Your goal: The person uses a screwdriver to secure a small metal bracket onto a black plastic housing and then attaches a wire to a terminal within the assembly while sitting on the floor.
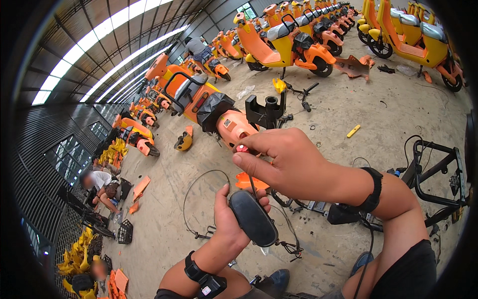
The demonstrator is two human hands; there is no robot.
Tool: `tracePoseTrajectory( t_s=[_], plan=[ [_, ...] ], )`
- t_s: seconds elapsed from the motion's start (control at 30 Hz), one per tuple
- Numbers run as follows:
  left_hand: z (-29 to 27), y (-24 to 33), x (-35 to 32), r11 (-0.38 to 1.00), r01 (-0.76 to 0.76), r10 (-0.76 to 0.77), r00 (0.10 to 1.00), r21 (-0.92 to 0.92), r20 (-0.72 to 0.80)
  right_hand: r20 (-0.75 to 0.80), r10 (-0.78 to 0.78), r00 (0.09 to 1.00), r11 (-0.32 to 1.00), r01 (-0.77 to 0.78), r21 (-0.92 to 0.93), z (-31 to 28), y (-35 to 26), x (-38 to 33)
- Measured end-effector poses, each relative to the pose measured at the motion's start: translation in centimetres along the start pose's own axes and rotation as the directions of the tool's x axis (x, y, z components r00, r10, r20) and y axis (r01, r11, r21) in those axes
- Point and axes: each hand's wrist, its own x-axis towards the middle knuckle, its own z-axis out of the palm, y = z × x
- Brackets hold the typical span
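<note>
A black oblong scooter mirror [254,220], its dark back or housing towards me, rests in my left hand [230,215]. The thumb lies along one side of it and the fingers wrap behind. A thin dark stem [252,180] rises from the mirror towards my right hand [286,155]. Thumb and forefinger of that hand pinch a small red piece [242,148] with a pale centre at the stem's upper end. Whether the red piece is a cap or a nut, I cannot tell.
A black metal frame [438,174] lies at the right, with loose cables. An orange-and-yellow scooter [199,99] stands ahead; more fill the back. A yellow tool [353,131] and a yellow helmet [184,141] lie on the concrete. A person [103,185] sits at the left.
</note>
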Motion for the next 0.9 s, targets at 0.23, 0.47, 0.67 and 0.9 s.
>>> tracePoseTrajectory(
  t_s=[0.23, 0.47, 0.67, 0.9],
  plan=[
    [-0.8, -0.1, -0.3, 0.993, 0.043, -0.060, 0.985, 0.110, 0.159, -0.069, -0.128, 0.989, 0.992, 0.129, 0.013, 0.7, -0.4, -0.4],
    [-0.1, 0.0, -0.6, 0.990, 0.036, -0.055, 0.987, 0.134, 0.148, 0.018, -0.223, 0.975, 0.957, 0.215, 0.194, 0.2, -0.3, -0.7],
    [0.3, 0.4, -0.4, 0.993, -0.003, -0.014, 0.989, 0.117, 0.146, 0.094, -0.312, 0.945, 0.934, 0.287, 0.214, -0.1, -0.4, -0.5],
    [-0.7, 0.9, -0.2, 0.995, -0.004, -0.010, 0.989, 0.097, 0.145, 0.222, -0.379, 0.898, 0.913, 0.323, 0.250, -1.7, -0.3, 0.2]
  ],
)
